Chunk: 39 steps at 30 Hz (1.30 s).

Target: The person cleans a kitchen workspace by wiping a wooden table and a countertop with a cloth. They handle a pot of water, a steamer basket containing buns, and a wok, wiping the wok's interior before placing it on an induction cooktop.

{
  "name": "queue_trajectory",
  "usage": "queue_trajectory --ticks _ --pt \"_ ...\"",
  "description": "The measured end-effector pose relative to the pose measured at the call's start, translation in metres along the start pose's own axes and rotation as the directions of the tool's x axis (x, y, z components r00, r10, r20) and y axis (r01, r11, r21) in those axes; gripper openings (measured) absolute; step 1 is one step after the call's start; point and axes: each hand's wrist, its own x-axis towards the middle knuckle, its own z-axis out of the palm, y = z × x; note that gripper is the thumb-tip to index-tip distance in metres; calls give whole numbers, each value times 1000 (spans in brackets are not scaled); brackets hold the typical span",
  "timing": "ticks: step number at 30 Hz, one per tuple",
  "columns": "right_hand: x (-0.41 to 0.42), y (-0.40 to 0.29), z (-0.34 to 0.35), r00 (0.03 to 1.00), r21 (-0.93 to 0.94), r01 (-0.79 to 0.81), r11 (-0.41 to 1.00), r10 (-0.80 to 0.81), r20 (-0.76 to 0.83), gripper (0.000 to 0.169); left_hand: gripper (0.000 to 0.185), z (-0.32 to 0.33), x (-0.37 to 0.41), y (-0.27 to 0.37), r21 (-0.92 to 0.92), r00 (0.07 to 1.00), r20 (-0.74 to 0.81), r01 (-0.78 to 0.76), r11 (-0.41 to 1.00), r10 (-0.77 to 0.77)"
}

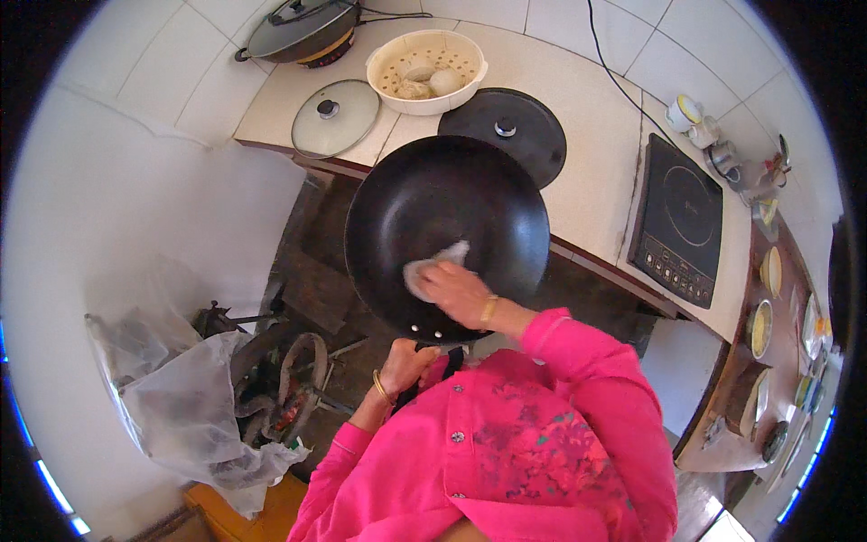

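A large black wok [433, 196] is held out in front of my body, its inside tilted up towards me. My left hand [405, 369] grips it at the near rim, where two rivets show; the handle is mostly hidden by the hand and my pink top. Inside the wok, my right hand [460, 290] presses a pale, crumpled cloth [421, 279] against the lower wall. The hand and cloth are slightly blurred. Behind the wok, a flat black lid [535, 125] with a knob lies on the tiled counter [589, 196].
A glass lid [339, 115], a cream perforated basket [427, 105] with pale contents and a lidded electric pan [305, 34] stand at the back left. An induction cooker [681, 217] sits to the right. Plastic sheeting [183, 406] and coiled hose [298, 379] lie low at left.
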Motion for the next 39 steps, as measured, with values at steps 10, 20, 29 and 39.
queue_trajectory --ticks 10,20,29,39 --pt "38 25 2 917 90 -338 937 350 -191 21 31 -1 -2 -5 243 996 -46 -60 968 73" --pt "32 70 -44 769 52 -454 890 420 -482 38 30 -6 0 -2 162 997 63 -43 986 34" --pt "-35 -11 -17 949 404 93 910 -205 241 25 26 -12 7 -2 122 976 46 -217 969 212" --pt "3 39 -8 976 -126 -195 973 180 -124 32 33 -13 4 10 158 995 103 -9 987 -7"
